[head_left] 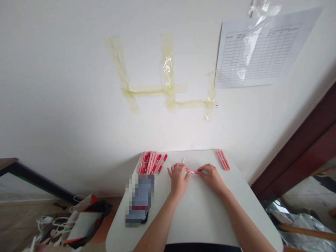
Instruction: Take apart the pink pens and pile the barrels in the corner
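Observation:
Both my hands are over the middle of the white table, a short gap apart. My left hand [179, 176] pinches the left end of a slim pink pen [193, 172], held nearly level. At its other end, the fingers of my right hand [212, 176] are closed on it. My fingers cover both ends. Just behind my left fingers a small whitish stick [183, 161] shows in part. To the left lies a bunch of pink and red pens [151, 162], with one red-and-clear pen [162, 164] at its right edge.
Three pink pens [222, 160] lie side by side at the table's back right. A blurred-out phone-like object [141, 199] rests on the left of the white table [202, 217]. The wall behind carries yellowish tape [169, 70] and a printed sheet [259, 52]. Bags and cables [84, 224] are on the floor.

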{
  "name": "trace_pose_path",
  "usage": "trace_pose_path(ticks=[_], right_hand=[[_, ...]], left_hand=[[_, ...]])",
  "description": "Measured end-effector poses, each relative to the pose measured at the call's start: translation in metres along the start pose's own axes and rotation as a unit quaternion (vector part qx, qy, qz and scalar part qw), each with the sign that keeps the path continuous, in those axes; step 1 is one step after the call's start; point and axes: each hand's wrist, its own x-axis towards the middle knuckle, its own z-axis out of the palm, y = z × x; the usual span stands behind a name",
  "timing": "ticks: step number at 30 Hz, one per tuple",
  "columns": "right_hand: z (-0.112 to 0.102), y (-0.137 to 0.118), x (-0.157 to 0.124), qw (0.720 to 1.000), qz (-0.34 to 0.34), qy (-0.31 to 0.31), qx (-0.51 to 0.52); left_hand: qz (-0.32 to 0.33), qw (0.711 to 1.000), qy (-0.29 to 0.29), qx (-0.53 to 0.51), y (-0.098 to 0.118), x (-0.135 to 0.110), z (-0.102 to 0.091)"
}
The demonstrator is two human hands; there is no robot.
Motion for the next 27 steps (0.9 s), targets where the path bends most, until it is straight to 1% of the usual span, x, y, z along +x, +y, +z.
trace_pose_path(ticks=[4,7,13,16,21,24,27], right_hand=[[0.001,-0.003,0.000,1.000,-0.017,0.002,0.014],[0.002,-0.006,0.000,0.999,-0.018,0.021,0.038],[0.007,-0.012,0.004,0.992,0.017,0.056,0.115],[0.010,-0.015,0.006,0.989,0.028,0.046,0.141],[0.011,-0.016,0.007,0.990,0.011,0.027,0.139],[0.011,-0.013,0.007,0.990,0.019,0.028,0.138],[0.012,-0.011,0.006,0.987,0.044,0.033,0.149]], left_hand=[[-0.007,1.000,0.002,-0.010,0.000,0.001,-0.001],[-0.007,1.000,0.009,-0.015,0.001,0.003,-0.002],[-0.008,0.999,0.027,-0.035,0.004,0.004,-0.005],[-0.004,0.997,0.062,-0.055,0.005,0.006,-0.008],[0.009,0.989,0.128,-0.073,0.005,0.008,-0.015],[0.012,0.989,0.134,-0.065,0.005,0.009,-0.016],[0.018,0.991,0.123,-0.057,0.005,0.009,-0.015]])
